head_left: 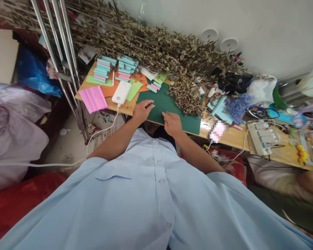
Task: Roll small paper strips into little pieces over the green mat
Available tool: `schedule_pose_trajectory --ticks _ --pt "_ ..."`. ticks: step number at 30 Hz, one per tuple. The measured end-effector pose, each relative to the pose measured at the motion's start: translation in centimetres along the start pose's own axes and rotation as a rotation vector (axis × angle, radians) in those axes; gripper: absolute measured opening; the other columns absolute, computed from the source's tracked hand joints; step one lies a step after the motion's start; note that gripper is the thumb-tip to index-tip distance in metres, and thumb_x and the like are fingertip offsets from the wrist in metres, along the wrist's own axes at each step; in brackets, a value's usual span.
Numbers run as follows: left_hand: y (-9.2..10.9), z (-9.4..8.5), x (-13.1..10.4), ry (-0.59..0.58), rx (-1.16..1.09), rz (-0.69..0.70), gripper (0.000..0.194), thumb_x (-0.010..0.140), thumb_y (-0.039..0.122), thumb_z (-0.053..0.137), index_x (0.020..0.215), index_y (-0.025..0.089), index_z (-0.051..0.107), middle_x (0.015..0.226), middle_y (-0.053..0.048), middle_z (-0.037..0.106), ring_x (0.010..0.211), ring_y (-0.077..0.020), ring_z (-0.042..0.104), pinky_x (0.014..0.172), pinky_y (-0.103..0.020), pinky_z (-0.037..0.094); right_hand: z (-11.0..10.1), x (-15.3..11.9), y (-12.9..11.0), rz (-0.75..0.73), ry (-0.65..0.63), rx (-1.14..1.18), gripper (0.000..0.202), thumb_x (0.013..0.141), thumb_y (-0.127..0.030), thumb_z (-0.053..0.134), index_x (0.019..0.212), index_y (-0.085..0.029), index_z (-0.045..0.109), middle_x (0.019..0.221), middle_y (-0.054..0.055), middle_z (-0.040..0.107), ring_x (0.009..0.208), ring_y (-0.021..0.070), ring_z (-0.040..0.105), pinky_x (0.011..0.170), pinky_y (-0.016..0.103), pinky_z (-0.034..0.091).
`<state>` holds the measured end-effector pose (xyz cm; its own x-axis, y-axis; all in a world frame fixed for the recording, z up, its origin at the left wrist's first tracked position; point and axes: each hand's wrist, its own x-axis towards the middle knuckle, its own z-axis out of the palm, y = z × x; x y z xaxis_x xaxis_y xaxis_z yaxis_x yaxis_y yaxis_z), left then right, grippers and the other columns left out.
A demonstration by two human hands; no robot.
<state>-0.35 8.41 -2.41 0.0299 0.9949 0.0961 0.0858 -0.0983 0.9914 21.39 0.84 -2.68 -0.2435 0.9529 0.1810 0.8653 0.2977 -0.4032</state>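
Over the near edge of the dark green mat [160, 100], my left hand [142, 111] is closed, with a small dark bit of dried leaf [149, 105] between thumb and fingers. To its right, my right hand [173, 123] has its thumb and forefinger pinched together above the mat; whatever is between those fingertips is too small to make out. The hands are apart. A heap of crumbled dried leaves [187, 97] lies on the mat's right part, beyond my right hand. Several blue and pink paper rolls [153, 86] rest at the mat's far left edge.
Stacked paper rolls [101, 71], a pink sheet [93, 99] and a white power bank [121, 92] with a cable are on the left. Dried stalks [146, 41] line the wall. Metal crutches [58, 45] lean at left. A phone [217, 132] and power strip [259, 138] lie right.
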Motion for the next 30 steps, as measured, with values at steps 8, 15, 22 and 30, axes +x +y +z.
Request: schedule_pose_trajectory --ticks 8,15,22,30 --pt "-1.3 0.4 0.2 -0.039 0.050 0.073 0.019 0.085 0.024 0.079 0.104 0.024 0.081 0.101 -0.007 0.077 0.096 -0.0199 0.071 0.095 -0.033 0.056 0.3 3.0 0.9 -0.037 0.006 0.069 0.051 0.101 -0.024 0.040 0.148 -0.020 0.060 0.143 0.013 0.068 0.134 0.0299 0.062 0.116 0.054 0.048" --pt "-1.7 0.3 0.0 -0.056 0.046 0.114 0.021 0.087 0.023 0.078 0.107 0.025 0.082 0.109 -0.007 0.078 0.104 -0.0210 0.072 0.103 -0.036 0.055 -1.0 3.3 1.6 -0.164 -0.185 0.068 0.052 0.101 -0.022 0.041 0.151 -0.018 0.057 0.147 0.014 0.066 0.138 0.0298 0.059 0.119 0.055 0.046" --pt "-1.4 0.0 -0.3 -0.074 0.084 0.143 0.021 0.089 0.023 0.077 0.109 0.025 0.081 0.110 -0.008 0.078 0.104 -0.0212 0.072 0.104 -0.036 0.054 -0.5 -0.4 1.1 0.045 0.009 -0.003 0.048 0.101 -0.022 0.040 0.143 -0.017 0.062 0.134 0.015 0.073 0.129 0.0307 0.065 0.114 0.054 0.050" --pt "-2.6 0.2 0.0 -0.078 0.217 0.213 0.025 0.093 0.027 0.074 0.117 0.022 0.079 0.118 -0.009 0.078 0.110 -0.0207 0.073 0.105 -0.035 0.056 0.7 0.9 -0.2 0.086 0.075 0.063 0.043 0.102 -0.024 0.046 0.140 -0.019 0.064 0.125 0.012 0.077 0.118 0.0297 0.069 0.109 0.052 0.053"
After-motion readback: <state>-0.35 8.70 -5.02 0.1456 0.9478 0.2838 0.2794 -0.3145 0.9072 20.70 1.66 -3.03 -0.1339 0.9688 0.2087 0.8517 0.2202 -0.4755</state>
